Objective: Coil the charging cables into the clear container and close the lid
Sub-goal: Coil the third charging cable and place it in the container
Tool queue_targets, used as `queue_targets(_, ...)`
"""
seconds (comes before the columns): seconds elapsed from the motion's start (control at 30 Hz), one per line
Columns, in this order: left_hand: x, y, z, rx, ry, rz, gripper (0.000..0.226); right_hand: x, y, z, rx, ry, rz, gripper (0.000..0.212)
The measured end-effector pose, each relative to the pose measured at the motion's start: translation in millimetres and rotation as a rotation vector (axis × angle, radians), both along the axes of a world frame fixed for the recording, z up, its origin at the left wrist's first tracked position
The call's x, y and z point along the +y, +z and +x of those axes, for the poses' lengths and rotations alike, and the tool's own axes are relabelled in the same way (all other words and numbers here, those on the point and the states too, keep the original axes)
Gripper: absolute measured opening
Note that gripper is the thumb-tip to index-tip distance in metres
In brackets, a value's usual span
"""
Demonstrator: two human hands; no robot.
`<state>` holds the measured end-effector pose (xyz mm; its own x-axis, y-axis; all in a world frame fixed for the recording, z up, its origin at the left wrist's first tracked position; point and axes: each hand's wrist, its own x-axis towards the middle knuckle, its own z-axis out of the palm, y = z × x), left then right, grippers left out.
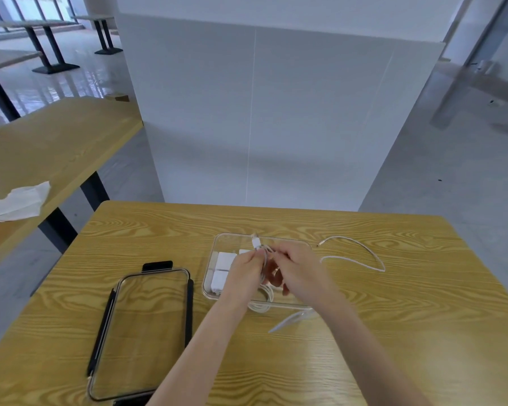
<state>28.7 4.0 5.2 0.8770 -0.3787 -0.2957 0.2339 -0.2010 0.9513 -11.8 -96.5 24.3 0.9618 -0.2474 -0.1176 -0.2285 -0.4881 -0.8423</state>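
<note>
The white charging cable [265, 284] is bunched between my two hands right over the clear container [217, 241], loops hanging down from my fingers toward the box's near edge at about 6 o'clock. My left hand [245, 272] has its fingers curled round the gathered loops, with the USB plug [256, 241] sticking up out of the top toward 12. My right hand [298, 271] is just beside it, fingers curled and pinching the strand, though exactly how many loops it's got I can't tell from here. The rest of the cable trails off at roughly 2 o'clock, arcing over the wooden table [364, 332], loose end [318, 245] pointing back toward the container. So the slack lies on my right hand's side, and I reckon that's the hand that feeds it in while the left just keeps the coil together. Long axis of the coil runs 12 to 6, same as the box.

White charger bricks [224, 269] already sit in the left part of the container. The black-clipped lid [147, 332] lies flat at 8 o'clock, well apart, not on yet
</note>
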Motion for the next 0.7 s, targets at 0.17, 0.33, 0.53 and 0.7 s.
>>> queue_targets(0.17,5,0,14,0.212,0.122,-0.173,0.036,25,-17,-22,-0.119,0.037,-0.076,0.023)
queue_targets(0.33,13,11,19,0.337,0.093,-0.507,0.037,29,-45,-23,-0.053,0.130,0.083,0.031)
queue_targets(0.53,22,29,15,0.395,-0.107,-0.616,0.038,4,-73,-21,0.120,0.266,0.394,0.078)
queue_targets(0.7,28,34,7,0.271,-0.267,-0.461,0.039,-22,-82,-8,0.284,0.140,0.209,0.059)
